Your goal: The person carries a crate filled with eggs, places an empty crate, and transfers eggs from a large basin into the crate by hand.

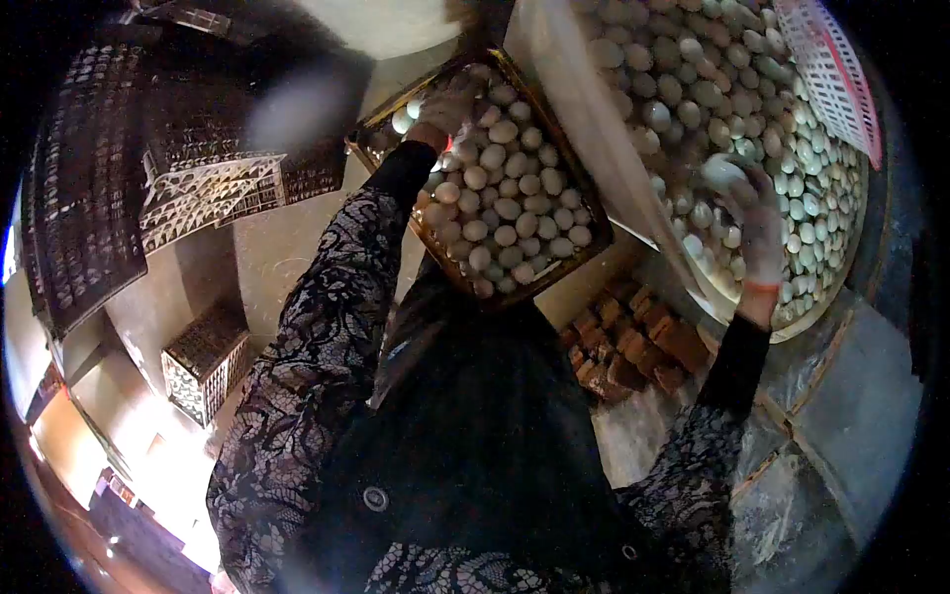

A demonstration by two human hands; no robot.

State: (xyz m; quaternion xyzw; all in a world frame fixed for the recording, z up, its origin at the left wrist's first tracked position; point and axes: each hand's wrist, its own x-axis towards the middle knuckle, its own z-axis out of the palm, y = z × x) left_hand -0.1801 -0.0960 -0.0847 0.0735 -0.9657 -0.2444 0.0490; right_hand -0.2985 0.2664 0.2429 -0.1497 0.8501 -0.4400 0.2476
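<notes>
From where I stand, far off to the left of the person's left fingers, there are dark slatted racks (84, 178), with a pale lattice crate (213, 193) showing against them on the side nearer those fingers. Lower down, and well apart from either hand, sits a small white-sided crate (206, 368). A black lace-patterned sleeve (332, 287) runs up to the left hand (450, 104), which reaches into the far end of a dark-rimmed rectangular tray (553, 147). Its fingers point down among the eggs there and are blurred; I can't tell whether they are spread or closed on anything. The tray eggs (506, 209) lie packed together, beside those fingers and on toward the person's dark apron (465, 416). Between the two hands, below both sets of fingers, is a pile of reddish bricks (638, 342). Further right, the right hand (758, 223), a reddish band (760, 287) at its wrist, reaches into a big pale-walled tub (616, 178). Its fingers are curled in around a whitish egg (722, 171), somewhat blurred. The tub eggs (809, 204) spread all about those fingers, heaped thickest beyond them, and up past them to the right leans a white plastic basket (826, 74) with a pink rim.
</notes>
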